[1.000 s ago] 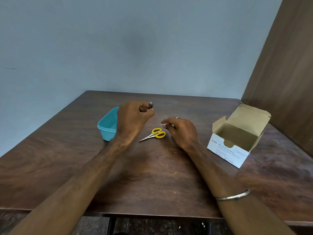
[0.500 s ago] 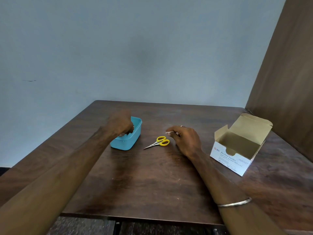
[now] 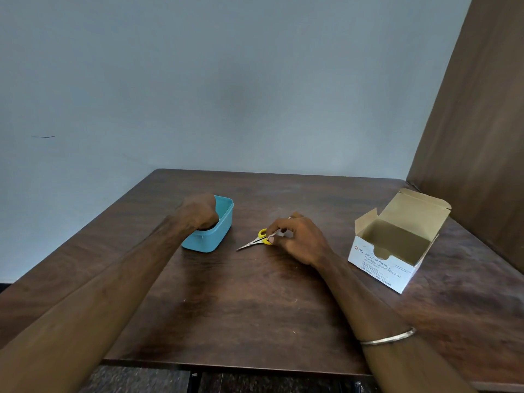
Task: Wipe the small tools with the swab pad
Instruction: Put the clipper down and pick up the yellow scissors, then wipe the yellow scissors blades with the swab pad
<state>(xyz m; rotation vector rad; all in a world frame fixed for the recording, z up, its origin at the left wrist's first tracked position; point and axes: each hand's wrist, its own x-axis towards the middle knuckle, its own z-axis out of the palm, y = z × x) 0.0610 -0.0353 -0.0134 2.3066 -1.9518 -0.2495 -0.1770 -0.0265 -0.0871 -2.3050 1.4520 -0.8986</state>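
Small scissors (image 3: 253, 242) with yellow handles lie on the dark wooden table (image 3: 255, 307), blades pointing left. My right hand (image 3: 299, 241) is just right of them and pinches a small white swab pad (image 3: 279, 233) between thumb and fingers, with a fingertip at the yellow handle. My left hand (image 3: 198, 211) reaches down into a teal plastic tub (image 3: 218, 236) left of the scissors. Its fingers are hidden inside the tub, so whether they hold anything is not visible.
An open white box of alcohol swabs (image 3: 380, 265) stands at the right of the table, flaps up. A brown wooden panel (image 3: 482, 137) rises behind it. The table's front edge runs near the bottom of the view.
My left hand, which held a small metal tool above the table, moved left and down into the teal tub. My right hand with the pad dropped onto the scissors' handle.
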